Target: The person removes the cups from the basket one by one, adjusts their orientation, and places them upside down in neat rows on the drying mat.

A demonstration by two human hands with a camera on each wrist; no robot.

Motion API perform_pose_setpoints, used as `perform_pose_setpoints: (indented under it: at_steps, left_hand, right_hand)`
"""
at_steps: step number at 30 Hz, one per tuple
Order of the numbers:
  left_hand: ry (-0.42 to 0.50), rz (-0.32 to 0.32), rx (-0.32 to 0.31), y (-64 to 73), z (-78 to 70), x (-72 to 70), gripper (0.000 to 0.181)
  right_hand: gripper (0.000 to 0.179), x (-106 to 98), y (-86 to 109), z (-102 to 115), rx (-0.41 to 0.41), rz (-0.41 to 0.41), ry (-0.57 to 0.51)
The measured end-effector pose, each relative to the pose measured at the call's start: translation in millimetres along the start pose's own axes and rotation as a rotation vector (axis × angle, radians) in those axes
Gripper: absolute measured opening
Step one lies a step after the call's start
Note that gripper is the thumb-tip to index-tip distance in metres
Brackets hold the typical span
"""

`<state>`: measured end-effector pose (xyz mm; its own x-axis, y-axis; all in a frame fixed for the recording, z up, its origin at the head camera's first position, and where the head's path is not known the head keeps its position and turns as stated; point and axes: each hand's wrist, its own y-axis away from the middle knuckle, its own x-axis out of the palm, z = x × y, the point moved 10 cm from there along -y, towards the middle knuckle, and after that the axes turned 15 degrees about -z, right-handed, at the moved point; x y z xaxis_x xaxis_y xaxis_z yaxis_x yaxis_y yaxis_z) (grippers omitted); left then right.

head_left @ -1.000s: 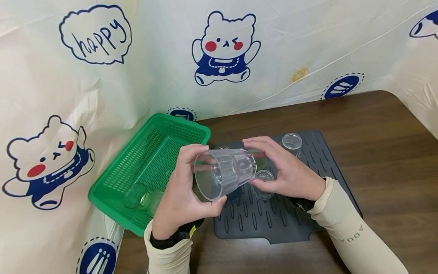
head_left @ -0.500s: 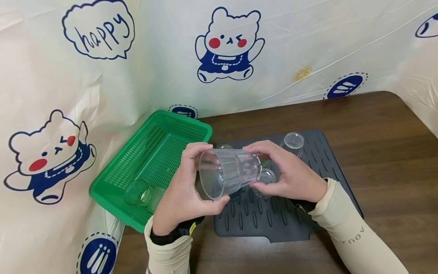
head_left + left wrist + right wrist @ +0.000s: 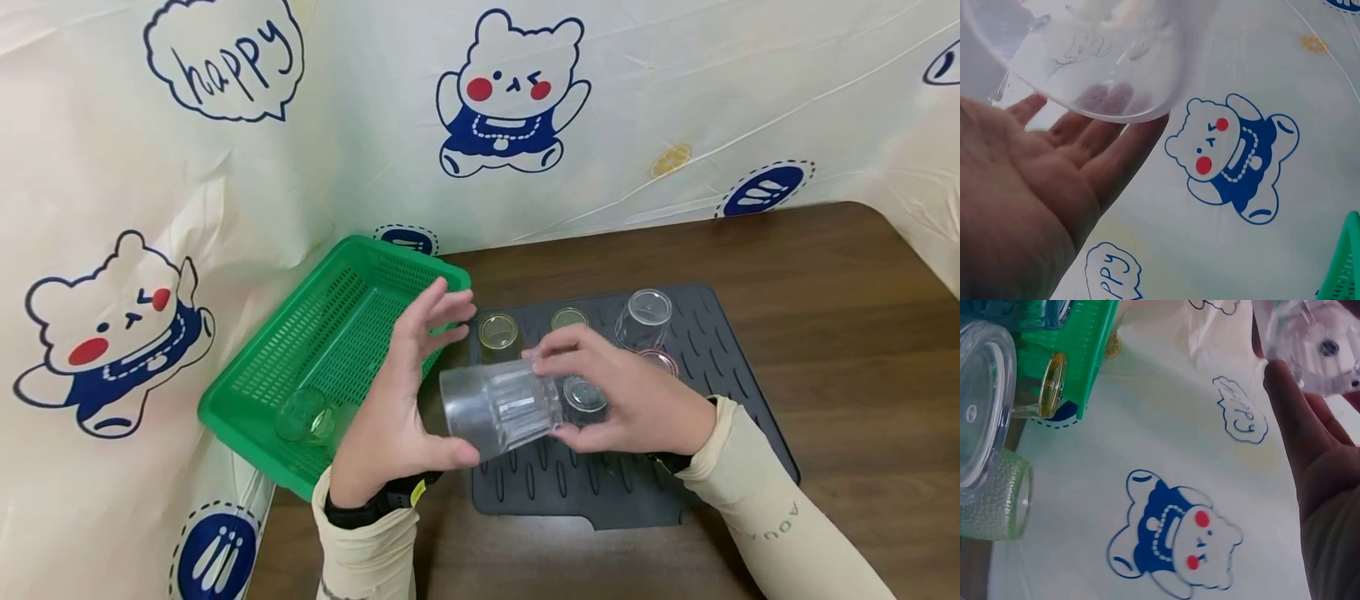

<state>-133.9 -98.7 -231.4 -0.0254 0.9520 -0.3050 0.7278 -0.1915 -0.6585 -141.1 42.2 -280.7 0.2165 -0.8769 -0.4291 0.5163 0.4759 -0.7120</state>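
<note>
A clear faceted tumbler (image 3: 501,408) is held sideways above the mat in the head view, its mouth to the left. My right hand (image 3: 626,396) grips its base end between thumb and fingers. Around the mouth, the left hand (image 3: 397,408) is spread, thumb below and fingers raised. In the left wrist view the tumbler's rim (image 3: 1125,117) overlaps the fingertips of that palm-up left hand (image 3: 1022,194). The right wrist view shows the tumbler's base (image 3: 1319,353) by the right hand's fingers (image 3: 1297,419).
On the dark ridged mat (image 3: 540,492) stand several upturned glasses, among them a yellowish one (image 3: 498,333), a tall clear one (image 3: 647,321) and a small clear one (image 3: 583,398). The green basket (image 3: 247,452) at left holds a greenish glass (image 3: 303,415).
My left hand's fingers have come off the tumbler's mouth and spread wider. The tumbler has dipped and its mouth has turned away from the head camera, while the right hand keeps its grip.
</note>
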Motion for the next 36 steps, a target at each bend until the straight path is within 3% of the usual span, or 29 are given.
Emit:
perform_pose_setpoints:
  at_steps: [4,9,15,21,28,36]
  left_hand:
    - [-0.011,-0.083,0.025,-1.4,5.1,-10.1,0.107]
    - [-0.025,-0.121,0.018,-2.4,10.2,-13.9,0.100]
    - [-0.053,-0.121,-0.022,-1.9,20.6,-13.4,0.091]
    - [-0.016,-0.116,-0.046,-2.5,26.0,-14.9,0.085]
    - [-0.025,-0.076,-0.105,-8.4,14.5,-7.9,0.086]
    - [-0.021,-0.074,-0.121,-9.6,14.5,-7.2,0.087]
  right_hand:
    - [0.056,17,5.0,9,-0.044,0.111,0.054]
    - [0.054,36,9.5,13,-0.078,0.195,0.099]
    - [0.055,42,13.3,12,-0.078,0.222,0.118]
    - [0.055,48,20.8,6,-0.062,0.279,0.114]
    - [0.051,84,36.1,-10,-0.072,0.405,0.204]
    - [0.055,99,40.5,-19,-0.025,0.418,0.262]
